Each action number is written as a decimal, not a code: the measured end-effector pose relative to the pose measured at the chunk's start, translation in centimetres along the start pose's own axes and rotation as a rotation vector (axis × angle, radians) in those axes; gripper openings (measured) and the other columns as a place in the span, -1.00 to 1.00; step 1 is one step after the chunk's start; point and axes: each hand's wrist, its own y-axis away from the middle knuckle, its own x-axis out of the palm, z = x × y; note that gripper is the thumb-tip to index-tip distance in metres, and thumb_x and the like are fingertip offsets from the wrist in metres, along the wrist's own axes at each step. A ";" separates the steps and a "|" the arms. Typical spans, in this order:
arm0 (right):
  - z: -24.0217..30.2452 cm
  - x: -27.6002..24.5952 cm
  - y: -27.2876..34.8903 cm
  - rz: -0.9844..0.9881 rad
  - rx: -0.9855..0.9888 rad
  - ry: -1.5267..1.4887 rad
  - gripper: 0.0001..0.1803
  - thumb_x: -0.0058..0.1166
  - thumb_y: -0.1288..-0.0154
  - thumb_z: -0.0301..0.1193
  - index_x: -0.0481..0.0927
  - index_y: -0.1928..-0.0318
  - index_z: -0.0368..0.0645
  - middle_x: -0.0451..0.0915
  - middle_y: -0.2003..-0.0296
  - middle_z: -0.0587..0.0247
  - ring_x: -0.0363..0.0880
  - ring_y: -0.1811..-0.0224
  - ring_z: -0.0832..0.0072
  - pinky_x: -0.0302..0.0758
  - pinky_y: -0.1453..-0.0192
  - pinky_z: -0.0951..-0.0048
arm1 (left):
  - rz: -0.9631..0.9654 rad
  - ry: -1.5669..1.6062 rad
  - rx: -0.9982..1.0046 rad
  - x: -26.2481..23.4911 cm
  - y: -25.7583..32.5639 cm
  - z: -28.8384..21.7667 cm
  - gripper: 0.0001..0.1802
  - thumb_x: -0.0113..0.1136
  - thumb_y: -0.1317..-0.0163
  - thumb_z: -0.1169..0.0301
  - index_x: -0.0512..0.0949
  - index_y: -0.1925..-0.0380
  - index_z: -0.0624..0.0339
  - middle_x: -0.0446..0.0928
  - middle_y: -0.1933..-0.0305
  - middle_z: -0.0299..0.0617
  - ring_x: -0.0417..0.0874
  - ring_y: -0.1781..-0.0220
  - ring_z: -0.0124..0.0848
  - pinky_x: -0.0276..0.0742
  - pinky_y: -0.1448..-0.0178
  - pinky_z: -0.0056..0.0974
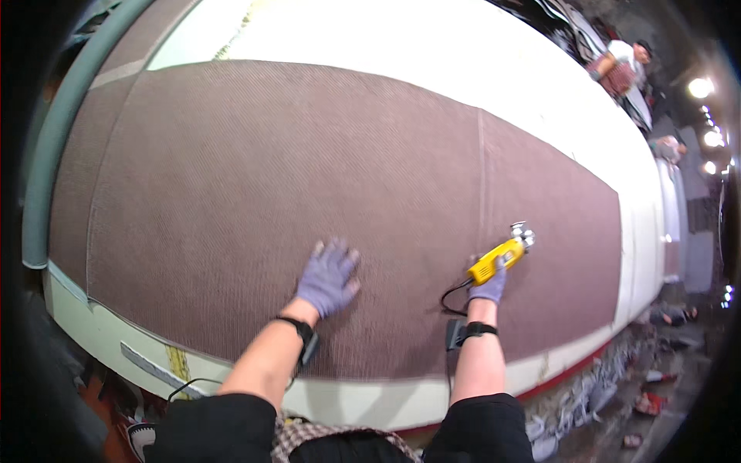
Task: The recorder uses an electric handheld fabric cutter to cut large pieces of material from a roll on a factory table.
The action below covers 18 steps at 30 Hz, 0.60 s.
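Ribbed brown-mauve fabric (pixel 255 170) is spread over a long white table. My left hand (pixel 328 282), in a grey-purple glove with bare fingertips, lies flat on it with the fingers spread. Further right, my right hand (pixel 488 288) in a matching glove is wrapped around the body of a yellow electric cloth cutter (pixel 494 262). The cutter's metal head (pixel 522 235) points away to the upper right, and its black cord (pixel 454 297) loops beside my wrist. Just beyond the cutter, a straight crease or cut line (pixel 482 170) runs across the fabric; I cannot tell which.
A thick grey-green roll (pixel 65 116) borders the left end of the table (pixel 363 31). A flat grey strip (pixel 154 366) lies at the near left edge. Scraps (pixel 579 409) litter the floor at lower right. Another person (pixel 621 68) is across the table, far right.
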 end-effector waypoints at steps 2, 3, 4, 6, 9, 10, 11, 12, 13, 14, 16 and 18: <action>-0.2 -4.2 8.1 -0.037 0.046 -0.006 -0.51 0.18 -0.09 -0.24 0.34 -0.02 -0.04 0.47 0.32 0.16 0.51 0.29 0.28 0.56 0.08 0.05 | -0.018 0.042 0.047 -1.4 1.3 1.7 -0.19 0.03 -0.06 -0.14 0.20 -0.27 0.03 0.04 -0.39 0.03 -0.07 -0.46 -0.11 -0.25 -0.47 -0.02; 0.5 -7.9 11.4 -0.100 0.023 0.004 -0.52 0.18 -0.10 -0.25 0.34 -0.02 -0.04 0.47 0.32 0.16 0.50 0.29 0.28 0.56 0.08 0.05 | 0.017 0.058 0.098 -2.1 2.9 1.7 -0.19 0.03 -0.06 -0.14 0.20 -0.27 0.03 0.04 -0.39 0.03 -0.07 -0.46 -0.11 -0.25 -0.47 -0.02; 1.0 -11.3 14.3 -0.156 0.001 0.005 -0.52 0.17 -0.10 -0.25 0.34 -0.02 -0.04 0.46 0.32 0.16 0.50 0.29 0.28 0.56 0.08 0.04 | 0.094 0.017 0.166 -3.4 4.4 1.7 -0.13 0.05 0.00 -0.20 0.18 -0.28 -0.01 0.02 -0.39 0.04 -0.09 -0.46 -0.07 -0.28 -0.46 0.03; 1.4 -16.2 20.0 -0.298 -0.041 -0.007 -0.53 0.17 -0.10 -0.24 0.35 -0.01 -0.04 0.46 0.33 0.16 0.49 0.30 0.27 0.56 0.11 0.07 | 0.164 -0.045 0.269 -4.0 7.3 1.1 -0.07 0.08 0.05 -0.26 0.17 -0.29 -0.05 0.00 -0.40 0.04 -0.12 -0.46 -0.03 -0.31 -0.46 0.07; 0.7 -19.7 27.7 -0.362 -0.013 -0.038 -0.55 0.16 -0.09 -0.23 0.35 0.03 -0.06 0.48 0.34 0.19 0.52 0.31 0.29 0.56 0.21 0.18 | 0.328 -0.196 0.336 -2.6 15.5 0.0 -0.04 0.15 0.14 -0.28 0.19 -0.28 -0.14 -0.01 -0.39 0.04 -0.12 -0.44 0.09 -0.38 -0.39 0.29; 0.3 -20.0 30.2 -0.367 0.008 -0.035 -0.55 0.16 -0.09 -0.25 0.35 0.03 -0.07 0.48 0.34 0.19 0.53 0.32 0.29 0.57 0.22 0.18 | 0.334 -0.216 0.361 -2.1 17.0 0.2 -0.04 0.15 0.14 -0.28 0.19 -0.28 -0.14 -0.01 -0.39 0.04 -0.12 -0.44 0.09 -0.38 -0.39 0.29; -0.6 -20.3 32.5 -0.384 -0.053 -0.010 -0.55 0.16 -0.08 -0.27 0.35 0.03 -0.09 0.48 0.34 0.20 0.53 0.33 0.30 0.57 0.20 0.17 | 0.276 -0.219 0.348 -1.2 18.2 0.2 -0.05 0.17 0.13 -0.24 0.19 -0.28 -0.13 0.01 -0.39 0.06 -0.10 -0.43 0.09 -0.34 -0.39 0.28; -1.6 -20.3 34.5 -0.401 -0.114 0.017 -0.56 0.17 -0.08 -0.30 0.34 0.04 -0.11 0.48 0.35 0.21 0.53 0.34 0.30 0.57 0.19 0.16 | 0.216 -0.220 0.334 -0.4 19.2 0.3 -0.07 0.18 0.12 -0.21 0.19 -0.28 -0.13 0.02 -0.38 0.07 -0.08 -0.43 0.09 -0.31 -0.38 0.28; -2.1 -20.8 36.1 -0.349 -0.123 0.059 -0.57 0.17 -0.07 -0.35 0.34 0.06 -0.11 0.47 0.36 0.22 0.54 0.36 0.30 0.58 0.16 0.14 | 0.195 -0.267 0.431 0.6 19.1 0.3 -0.15 0.17 0.03 -0.08 0.19 -0.28 -0.09 0.04 -0.37 0.11 -0.01 -0.41 0.09 -0.20 -0.37 0.28; -3.0 -20.6 37.8 -0.303 -0.102 0.018 -0.58 0.18 -0.06 -0.38 0.35 0.06 -0.10 0.47 0.37 0.22 0.54 0.37 0.31 0.58 0.14 0.13 | 0.194 -0.280 0.453 1.1 19.1 0.2 -0.15 0.17 0.03 -0.08 0.19 -0.28 -0.09 0.04 -0.37 0.11 -0.01 -0.41 0.09 -0.20 -0.37 0.28; -4.9 -20.0 40.8 -0.250 -0.043 -0.050 -0.58 0.18 -0.05 -0.40 0.36 0.06 -0.08 0.47 0.38 0.21 0.54 0.38 0.32 0.59 0.15 0.13 | 0.165 -0.398 0.441 2.2 18.9 0.0 -0.28 0.10 -0.07 0.10 0.20 -0.27 -0.04 0.03 -0.37 0.11 0.00 -0.40 0.10 -0.14 -0.38 0.21; -6.5 -18.9 43.5 -0.240 0.005 -0.092 -0.56 0.19 -0.03 -0.44 0.36 0.05 -0.08 0.47 0.34 0.20 0.54 0.37 0.32 0.60 0.17 0.13 | -0.045 -0.385 0.549 1.7 19.1 0.5 -0.49 -0.01 -0.16 0.22 0.33 -0.13 0.07 0.30 -0.17 0.24 0.31 -0.24 0.06 0.20 -0.27 0.06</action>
